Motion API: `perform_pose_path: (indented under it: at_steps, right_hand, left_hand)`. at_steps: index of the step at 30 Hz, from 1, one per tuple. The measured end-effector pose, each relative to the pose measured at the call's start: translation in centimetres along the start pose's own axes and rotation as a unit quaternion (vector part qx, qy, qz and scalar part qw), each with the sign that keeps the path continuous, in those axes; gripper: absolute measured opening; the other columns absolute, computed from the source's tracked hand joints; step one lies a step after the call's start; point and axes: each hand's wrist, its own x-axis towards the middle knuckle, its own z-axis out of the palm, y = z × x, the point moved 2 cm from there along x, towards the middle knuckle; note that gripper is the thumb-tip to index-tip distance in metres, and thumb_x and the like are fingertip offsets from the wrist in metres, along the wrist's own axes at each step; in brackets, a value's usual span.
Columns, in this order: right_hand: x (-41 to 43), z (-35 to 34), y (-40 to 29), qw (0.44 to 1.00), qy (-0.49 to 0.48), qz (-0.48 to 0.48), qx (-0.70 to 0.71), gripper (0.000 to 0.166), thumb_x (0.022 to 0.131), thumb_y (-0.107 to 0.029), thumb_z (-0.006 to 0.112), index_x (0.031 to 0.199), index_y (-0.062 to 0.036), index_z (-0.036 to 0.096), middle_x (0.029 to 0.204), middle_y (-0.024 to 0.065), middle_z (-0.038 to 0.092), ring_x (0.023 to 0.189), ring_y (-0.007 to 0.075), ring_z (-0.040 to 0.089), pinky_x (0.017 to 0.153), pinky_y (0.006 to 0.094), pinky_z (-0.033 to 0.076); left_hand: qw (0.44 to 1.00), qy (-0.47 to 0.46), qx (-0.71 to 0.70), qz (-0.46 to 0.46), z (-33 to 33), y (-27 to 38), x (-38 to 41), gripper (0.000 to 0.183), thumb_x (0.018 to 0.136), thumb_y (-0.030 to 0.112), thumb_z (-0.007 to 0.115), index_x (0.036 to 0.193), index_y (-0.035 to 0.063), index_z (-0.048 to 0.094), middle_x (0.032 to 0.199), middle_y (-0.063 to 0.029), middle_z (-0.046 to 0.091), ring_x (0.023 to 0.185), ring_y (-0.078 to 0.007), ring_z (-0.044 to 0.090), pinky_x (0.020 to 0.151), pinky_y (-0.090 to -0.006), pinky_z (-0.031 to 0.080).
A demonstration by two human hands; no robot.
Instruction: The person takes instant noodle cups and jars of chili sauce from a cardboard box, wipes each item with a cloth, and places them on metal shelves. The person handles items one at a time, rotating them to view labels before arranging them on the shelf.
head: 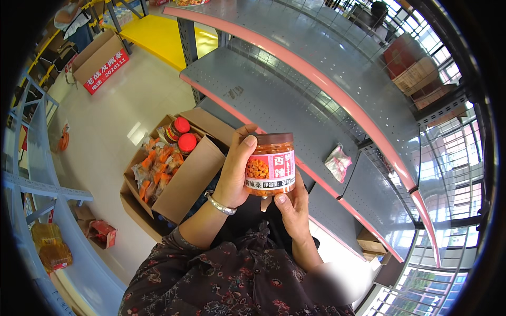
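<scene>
Between both hands I hold a clear jar of pickled vegetables (270,168) with a brown lid and a pink and white label bearing writing. My left hand (237,170) grips its left side, thumb near the lid; a silver bangle circles that wrist. My right hand (295,205) supports the jar low on its right side, some fingers hidden behind it. To the left, below the jar, stands an opened cardboard box (189,181). Several orange and clear packets (158,168) lie in it beside two red-lidded jars (182,134).
Grey perforated metal shelves (253,91) with pink front edges rise ahead and to the right. A crumpled plastic packet (338,162) lies on one. Blue shelving (67,237) stands left. Farther back are a large carton (101,61), a yellow shelf (158,37) and another person (73,19).
</scene>
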Motion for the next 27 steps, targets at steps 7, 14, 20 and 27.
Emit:
perform_pose_path:
  at_steps: [7, 14, 20, 27]
  right_hand:
    - [-0.2, 0.7, -0.5, 0.999, 0.029, -0.037, -0.025, 0.087, 0.078, -0.023, 0.071, 0.139, 0.0077, 0.017, 0.134, 0.0148, 0.038, 0.124, 0.0217, 0.038, 0.104, 0.0367, 0.030]
    - [0.1, 1.6, -1.3, 0.994, 0.070, -0.077, -0.034, 0.088, 0.070, -0.006, 0.074, 0.138, 0.0050, 0.019, 0.132, 0.0156, 0.038, 0.123, 0.0230, 0.041, 0.101, 0.0363, 0.036]
    - [0.6, 1.7, -1.5, 0.970, 0.109, -0.137, -0.168, 0.091, 0.060, 0.001, 0.076, 0.135, 0.0032, 0.024, 0.127, 0.0146, 0.038, 0.119, 0.0229, 0.043, 0.097, 0.0356, 0.040]
    - [0.6, 1.1, -0.8, 0.908, 0.146, -0.205, -0.335, 0.094, 0.054, -0.009, 0.082, 0.132, -0.0001, 0.030, 0.121, 0.0180, 0.038, 0.113, 0.0283, 0.044, 0.092, 0.0384, 0.041]
  left_hand:
    - [0.999, -0.008, 0.022, 0.023, 0.4, 0.4, -0.2, 0.050, 0.091, 0.041, 0.048, 0.124, 0.0064, 0.033, 0.109, -0.0093, 0.051, 0.098, -0.0155, 0.056, 0.083, -0.0291, 0.047]
    - [0.997, 0.028, 0.043, 0.054, -0.9, -0.8, 0.0, 0.046, 0.094, 0.046, 0.037, 0.114, 0.0061, 0.047, 0.108, -0.0083, 0.060, 0.097, -0.0163, 0.059, 0.083, -0.0318, 0.048]
    - [1.000, 0.007, 0.013, -0.019, -0.7, -0.6, 0.2, 0.040, 0.095, 0.041, 0.039, 0.115, 0.0069, 0.043, 0.110, -0.0052, 0.052, 0.104, -0.0124, 0.050, 0.090, -0.0304, 0.041]
    - [1.000, -0.004, 0.012, -0.025, -0.2, -0.4, 0.2, 0.047, 0.094, 0.046, 0.039, 0.116, 0.0059, 0.045, 0.108, -0.0061, 0.056, 0.101, -0.0130, 0.054, 0.088, -0.0299, 0.043]
